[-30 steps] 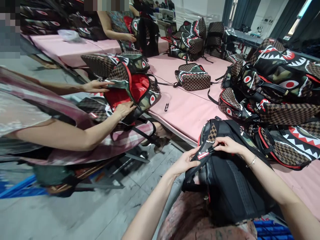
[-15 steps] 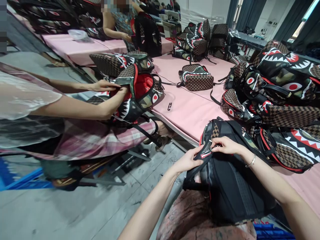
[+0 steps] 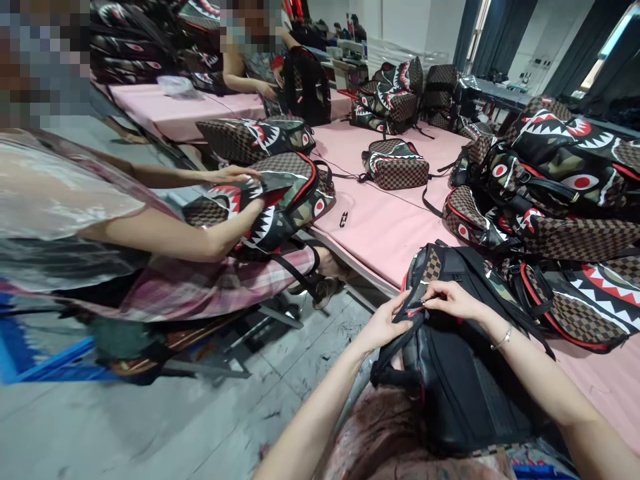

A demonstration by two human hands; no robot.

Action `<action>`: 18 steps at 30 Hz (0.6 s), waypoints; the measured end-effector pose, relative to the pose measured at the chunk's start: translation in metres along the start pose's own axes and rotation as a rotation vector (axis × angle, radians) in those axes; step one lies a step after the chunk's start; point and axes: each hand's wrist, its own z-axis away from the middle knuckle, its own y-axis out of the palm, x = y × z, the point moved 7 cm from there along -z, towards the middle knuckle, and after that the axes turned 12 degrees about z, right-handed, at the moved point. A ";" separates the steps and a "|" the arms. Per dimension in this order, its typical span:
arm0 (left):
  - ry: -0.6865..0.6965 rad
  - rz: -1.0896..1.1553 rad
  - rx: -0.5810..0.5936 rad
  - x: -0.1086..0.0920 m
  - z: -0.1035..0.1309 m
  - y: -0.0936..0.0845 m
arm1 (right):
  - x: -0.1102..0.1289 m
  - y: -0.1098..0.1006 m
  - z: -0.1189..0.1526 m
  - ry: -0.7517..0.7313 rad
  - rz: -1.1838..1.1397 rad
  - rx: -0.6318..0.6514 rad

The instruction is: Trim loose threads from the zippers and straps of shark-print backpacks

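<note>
A black backpack (image 3: pixel 473 380) rests across my lap against the table edge, its padded back panel facing up. My left hand (image 3: pixel 387 327) grips a black strap (image 3: pixel 400 331) at its left side, thumb and fingers closed on it. Just to the right, my right hand (image 3: pixel 453 300) pinches at the same strap, near a small red-and-white tag (image 3: pixel 414 311) that is partly covered. What sits between its fingertips is too small to make out. A checkered patch (image 3: pixel 432 268) shows above my hands.
Shark-patterned backpacks (image 3: pixel 565 167) are piled on the pink table (image 3: pixel 360 243) at right. One checkered backpack (image 3: pixel 400 170) lies mid-table, near a small black item (image 3: pixel 343 219). At left, a co-worker's hands work on another backpack (image 3: pixel 285 200). Another person stands behind.
My right fingers stay at the strap, and the tag is now more covered. The co-worker's backpack flap has come down over its red lining. The view has shifted slightly.
</note>
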 end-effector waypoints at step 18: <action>0.115 -0.225 -0.611 0.005 0.008 -0.033 | -0.060 0.018 0.037 0.461 -0.257 -0.725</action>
